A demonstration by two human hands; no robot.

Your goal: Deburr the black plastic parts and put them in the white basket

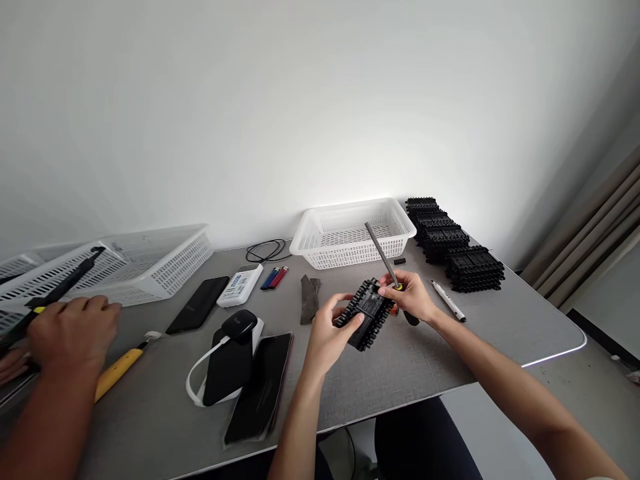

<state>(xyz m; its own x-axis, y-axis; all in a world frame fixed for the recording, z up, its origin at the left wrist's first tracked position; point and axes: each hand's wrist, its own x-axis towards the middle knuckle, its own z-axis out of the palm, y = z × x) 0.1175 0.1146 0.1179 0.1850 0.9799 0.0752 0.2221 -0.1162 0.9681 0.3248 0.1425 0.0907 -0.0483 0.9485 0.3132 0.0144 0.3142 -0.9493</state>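
Note:
My left hand (335, 328) is closed around a black plastic part (367, 313) with rows of teeth along both long edges, held tilted above the table. The thumb lies across its upper face. In my right hand (411, 293) is a flat metal file (381, 252), its grey blade pointing up and away to the left. A yellow ring shows by the fingers, and the dark handle end sticks out below the palm. Fingertips of this hand also touch the far end of the black part. The fingers' undersides are hidden.
White baskets (350, 257) stand along the wall. Stacks of similar black parts (475, 270) and a white marker (449, 301) lie right. Phones (260, 387), a white box (240, 285), lighters (275, 277) and grey cloth (309, 300) lie left, near another person's hand (75, 333).

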